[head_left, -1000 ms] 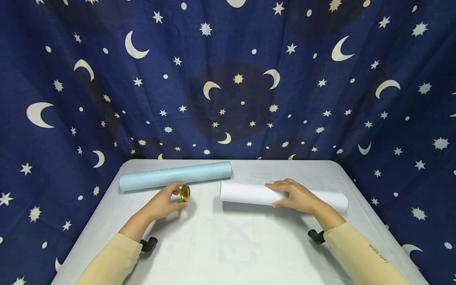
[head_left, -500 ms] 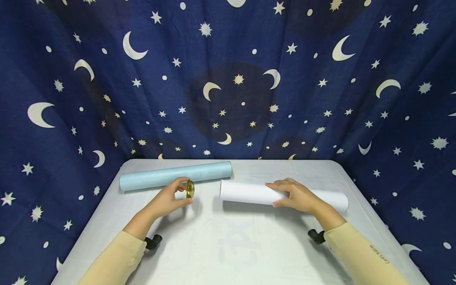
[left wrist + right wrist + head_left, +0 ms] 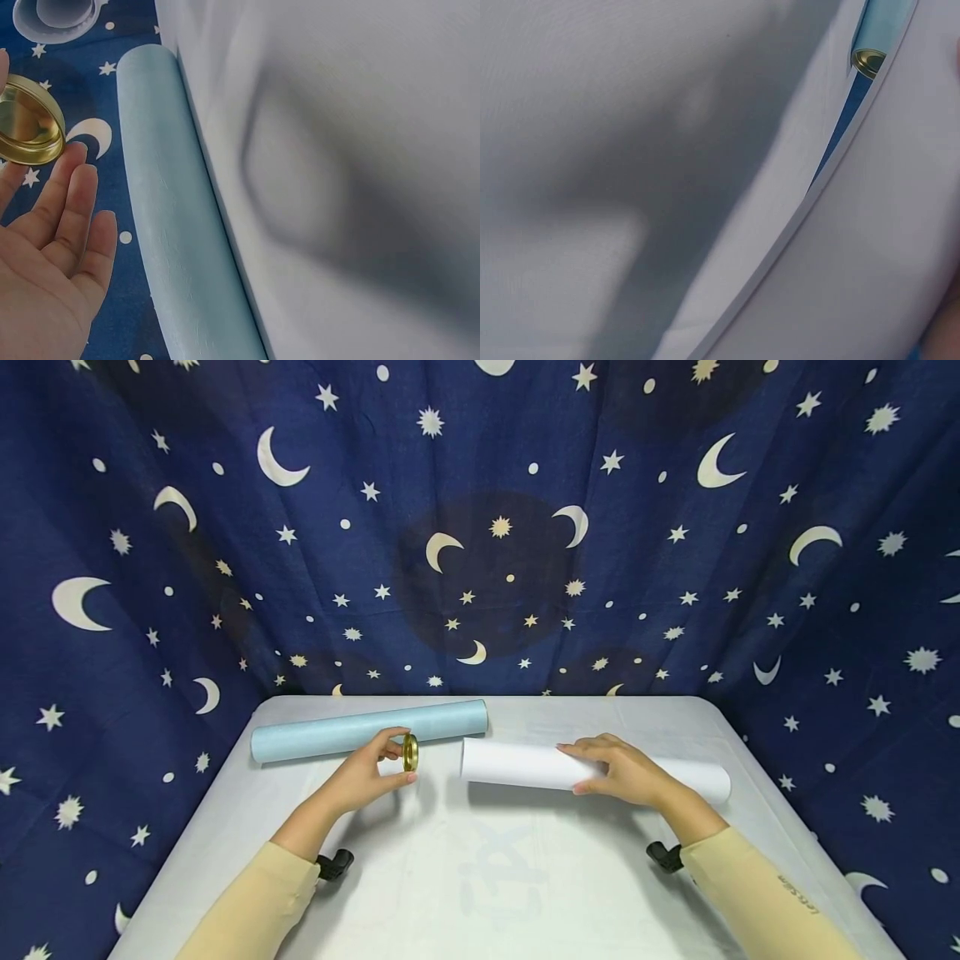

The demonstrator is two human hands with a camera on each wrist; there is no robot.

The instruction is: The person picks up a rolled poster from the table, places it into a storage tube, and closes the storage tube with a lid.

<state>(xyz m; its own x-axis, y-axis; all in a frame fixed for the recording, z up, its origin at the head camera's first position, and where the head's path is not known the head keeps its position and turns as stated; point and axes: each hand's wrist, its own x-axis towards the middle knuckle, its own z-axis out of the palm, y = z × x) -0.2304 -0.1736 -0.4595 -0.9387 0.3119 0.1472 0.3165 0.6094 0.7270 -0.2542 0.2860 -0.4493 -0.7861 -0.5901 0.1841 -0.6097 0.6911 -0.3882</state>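
My left hand [image 3: 358,781] pinches the rim of a gold metal lid [image 3: 409,752] between thumb and fingertips, above the table. In the left wrist view the lid [image 3: 31,124] shows its hollow inside; the other fingers spread beside it. My right hand [image 3: 630,772] grips a white tube [image 3: 517,766] from above, around its middle. That tube lies sideways on the right half, its left end towards the lid, with a gap between. An open-looking round end [image 3: 58,21] shows top left in the left wrist view. The right wrist view is mostly white tube [image 3: 885,195].
A light blue tube [image 3: 337,734] lies at the back left, behind my left hand. A gold round piece [image 3: 868,63] appears at its end in the right wrist view. The white-covered table [image 3: 480,893] meets a dark blue curtain [image 3: 480,610] with moons and stars.
My left hand has moved right and slightly away from me with the lid, closer to the white tube's left end. My right hand and the white tube have stayed nearly still.
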